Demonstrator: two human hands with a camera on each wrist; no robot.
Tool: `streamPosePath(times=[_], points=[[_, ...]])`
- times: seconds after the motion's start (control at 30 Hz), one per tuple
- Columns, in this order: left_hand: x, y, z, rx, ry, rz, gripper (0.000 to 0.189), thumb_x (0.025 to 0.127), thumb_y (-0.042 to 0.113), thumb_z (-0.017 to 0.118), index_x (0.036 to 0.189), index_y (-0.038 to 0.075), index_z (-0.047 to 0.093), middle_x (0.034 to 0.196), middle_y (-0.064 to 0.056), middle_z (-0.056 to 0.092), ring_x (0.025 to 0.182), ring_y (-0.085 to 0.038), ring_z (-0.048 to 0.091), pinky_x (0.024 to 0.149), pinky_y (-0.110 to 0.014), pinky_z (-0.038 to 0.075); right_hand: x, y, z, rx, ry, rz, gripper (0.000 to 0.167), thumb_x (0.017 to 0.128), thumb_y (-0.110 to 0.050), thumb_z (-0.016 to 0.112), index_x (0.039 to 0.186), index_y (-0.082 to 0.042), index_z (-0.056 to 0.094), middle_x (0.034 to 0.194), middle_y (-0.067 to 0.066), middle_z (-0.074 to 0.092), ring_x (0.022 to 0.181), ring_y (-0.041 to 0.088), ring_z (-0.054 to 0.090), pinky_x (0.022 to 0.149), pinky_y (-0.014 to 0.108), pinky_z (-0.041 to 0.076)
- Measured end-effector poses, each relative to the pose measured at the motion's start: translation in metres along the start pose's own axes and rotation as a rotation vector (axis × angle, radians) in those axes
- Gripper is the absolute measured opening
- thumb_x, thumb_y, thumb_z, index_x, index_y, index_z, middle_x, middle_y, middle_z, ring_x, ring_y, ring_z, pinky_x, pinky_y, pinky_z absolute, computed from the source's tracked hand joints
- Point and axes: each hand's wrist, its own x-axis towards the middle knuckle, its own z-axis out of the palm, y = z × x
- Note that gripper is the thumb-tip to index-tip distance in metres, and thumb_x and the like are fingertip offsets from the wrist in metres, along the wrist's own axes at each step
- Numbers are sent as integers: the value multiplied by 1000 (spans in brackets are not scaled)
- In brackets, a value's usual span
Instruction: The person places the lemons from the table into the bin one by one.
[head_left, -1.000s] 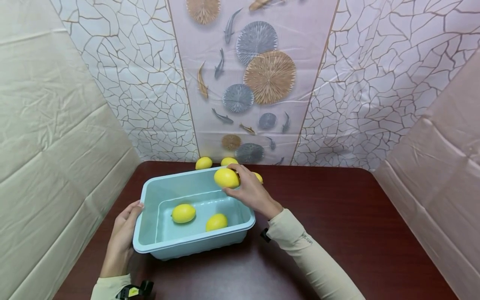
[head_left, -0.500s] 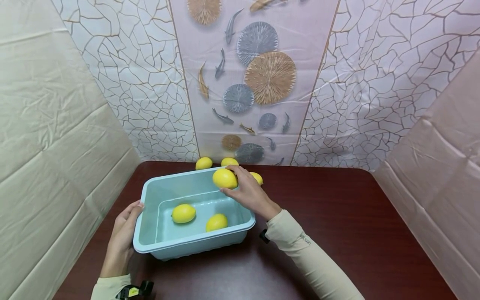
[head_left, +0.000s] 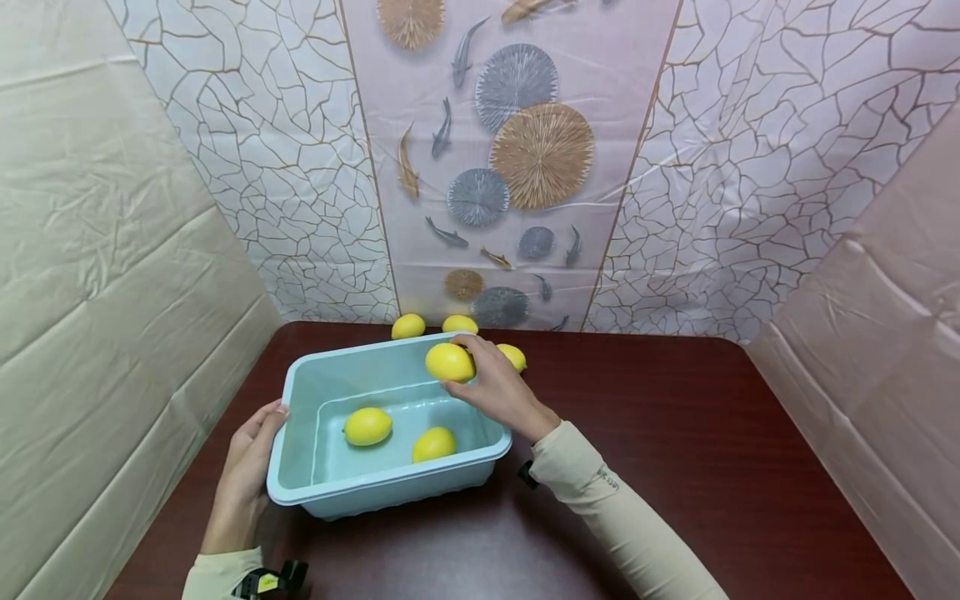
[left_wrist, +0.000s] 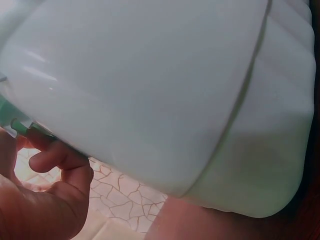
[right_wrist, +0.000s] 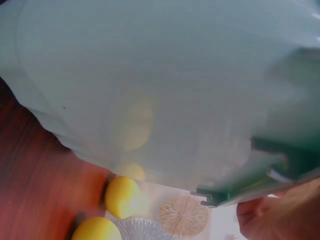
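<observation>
We see a yellow lemon (head_left: 448,362) pinched in our right hand (head_left: 495,383), out at the tips of the fingers (head_left: 468,339), which stand apart by only its thickness. The forefinger curves over its upper right side and the thumb sits against its lower right side, leaving the left side bare. We have it over the far right part of a pale blue basin (head_left: 390,481); how high it is relative to the rim, we cannot tell. Below, two more lemons lie apart on the basin floor, one left of centre (head_left: 367,427) and one near the front wall (head_left: 433,445). Our left hand (head_left: 247,454) grips the basin's left rim, its fingers curled close to the edge. Past the basin, three lemons rest on the dark red counter (head_left: 675,467): two behind it (head_left: 408,327) (head_left: 460,323) and one partly hidden by our right hand (head_left: 512,357). A patterned cloth (head_left: 540,156) hangs behind.
</observation>
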Motion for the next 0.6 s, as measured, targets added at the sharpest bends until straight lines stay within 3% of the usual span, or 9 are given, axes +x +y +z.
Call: streamPosePath(times=[0.6], points=[[-2,1,2,-7,4,13,60,111,42,50,158,6,40,117,9,62,99,-2,65,80,-26,59,-1,1,0,-57,-41,-17,64,93,-25,84,146,-4,54,140,11,62,115,28,57,101,47,47]])
